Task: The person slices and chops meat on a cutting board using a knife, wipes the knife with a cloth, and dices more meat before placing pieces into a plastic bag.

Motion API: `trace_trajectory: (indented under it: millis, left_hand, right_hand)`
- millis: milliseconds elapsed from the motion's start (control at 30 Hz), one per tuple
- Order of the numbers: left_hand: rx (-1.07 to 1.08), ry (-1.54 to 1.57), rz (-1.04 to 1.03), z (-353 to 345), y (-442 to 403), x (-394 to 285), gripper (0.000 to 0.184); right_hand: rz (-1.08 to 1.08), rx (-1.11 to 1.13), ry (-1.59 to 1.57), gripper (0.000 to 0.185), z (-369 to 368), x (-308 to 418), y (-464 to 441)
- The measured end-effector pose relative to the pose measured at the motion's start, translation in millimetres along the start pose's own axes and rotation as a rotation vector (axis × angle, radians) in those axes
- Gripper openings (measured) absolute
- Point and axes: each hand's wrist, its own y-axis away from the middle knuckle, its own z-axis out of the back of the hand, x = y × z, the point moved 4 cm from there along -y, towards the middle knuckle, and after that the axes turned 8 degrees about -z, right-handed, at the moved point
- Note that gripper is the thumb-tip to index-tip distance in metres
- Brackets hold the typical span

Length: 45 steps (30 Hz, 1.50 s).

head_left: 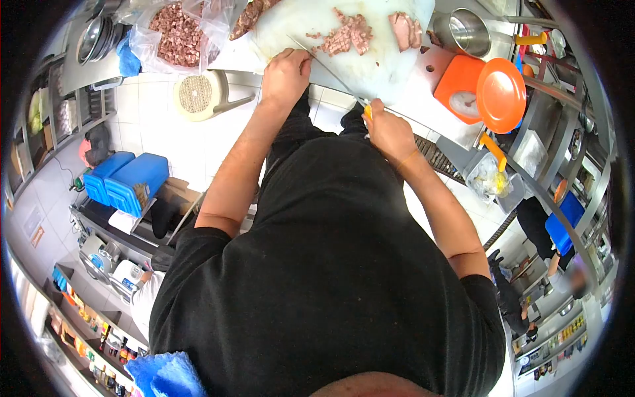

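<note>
My right hand [391,135] grips the yellow handle of a knife [334,74], near the front edge of the white cutting board [397,74]. The long blade slants up and left across the board's front edge. My left hand [286,76] rests with curled fingers at the board's front left edge, close beside the blade; nothing shows in it. Beyond the blade lies a pile of chopped meat [350,34]. Sliced meat [405,31] sits to its right. A darker piece of meat [251,16] lies at the upper left.
A clear plastic bag [215,40] of diced meat stands left of the board. On the right are a steel pot [463,33], an orange scale [456,83] and an orange plate [501,96]. A stool [196,96] stands below on the left. Other people are in the background.
</note>
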Motion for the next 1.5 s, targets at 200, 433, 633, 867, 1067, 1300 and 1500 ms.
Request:
trace_trajectory:
  millis: [200,433,633,867,1067,1300,1500]
  left_hand:
    - [0.01,0.009,0.022,9.6,5.1,-3.2,0.013]
    - [-0.007,0.011,-0.013,7.3,5.7,3.5,0.009]
    - [0.021,0.001,-0.007,7.0,5.1,7.6,0.01]
    - [0.04,0.015,0.003,9.5,5.4,11.4,0.011]
    - [-0.008,0.056,-0.065,0.7,-14.1,1.8,0.01]
    - [-0.116,0.197,-0.082,-13.6,-35.6,-17.0,0.016]
    - [-0.282,0.167,-0.146,-24.8,-45.9,-14.0,0.04]
  right_hand:
    - [0.01,0.035,0.05,0.031,50.9,17.0,15.5]
    - [-0.018,0.046,0.02,0.032,10.5,1.8,6.9]
    - [0.053,0.01,0.019,0.032,43.1,23.3,4.0]
    - [-0.045,0.089,-0.002,0.035,11.8,2.5,14.0]
    - [0.004,-0.052,-0.144,0.04,33.3,-7.3,18.0]
    - [-0.3,-0.209,-0.099,0.034,36.4,-34.1,25.5]
    - [-0.292,-0.235,-0.087,0.029,28.5,-3.5,1.1]
